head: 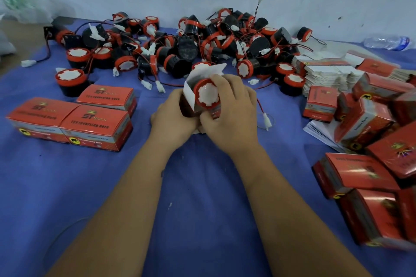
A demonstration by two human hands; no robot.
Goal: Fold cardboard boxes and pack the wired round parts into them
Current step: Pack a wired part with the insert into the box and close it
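At the table's middle, my left hand (174, 117) grips a small red cardboard box (189, 94) whose white flaps stand open upward. My right hand (231, 110) holds a round red-and-white part (206, 94) that sits partly inside the box mouth. The part's red wire with a white connector (266, 120) trails out to the right of my right hand. A big pile of loose black-and-red round parts (180, 47) with tangled wires lies behind my hands against the wall.
Three closed red boxes (74, 117) stand at the left. Folded boxes (369, 164) lie heaped at the right, beside stacks of flat box blanks (326, 72). A plastic bottle (387, 42) lies far right. The blue cloth (202, 186) covers the table.
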